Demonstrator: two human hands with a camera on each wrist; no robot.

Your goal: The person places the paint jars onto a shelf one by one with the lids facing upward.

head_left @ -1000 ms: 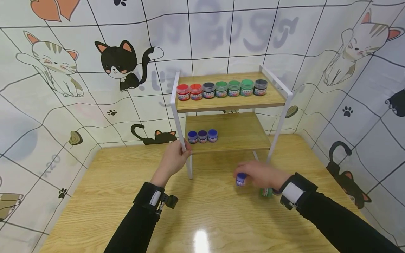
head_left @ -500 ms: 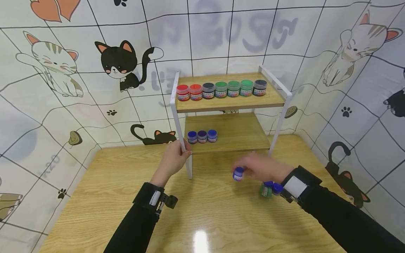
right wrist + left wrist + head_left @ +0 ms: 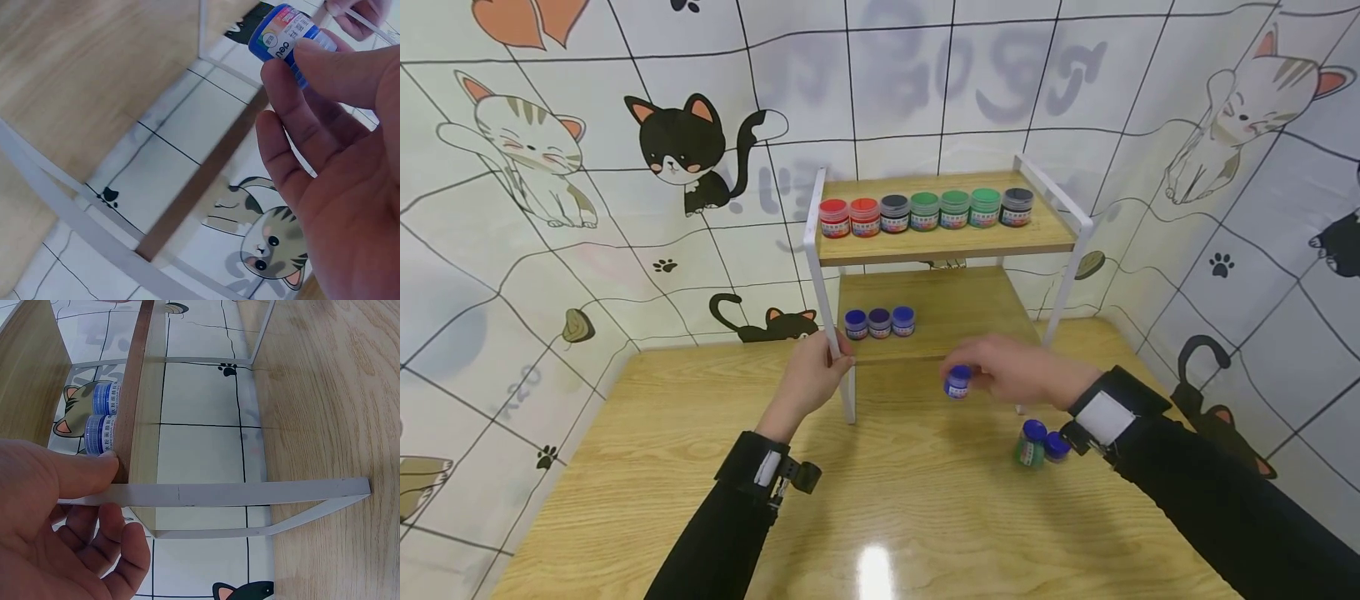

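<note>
My right hand pinches a small blue-lidded paint jar between thumb and fingers, just in front of the lower shelf's front edge. The right wrist view shows the same paint jar with its label outward. My left hand grips the white left leg of the two-tier shelf rack, thumb at the lower board's corner, as the left hand also shows up close. On the lower board's left end stand three small blue and purple jars in a row.
Along the upper board runs a row of red, black and green jars. On the table, right of the rack, are a green jar with a blue-lidded jar and another blue-lidded jar. A cat-patterned backdrop stands behind.
My right hand has lifted the blue-lidded jar up and slightly left toward the lower board's edge, uncovering the jars near its wrist. The left hand stays on the rack leg.
</note>
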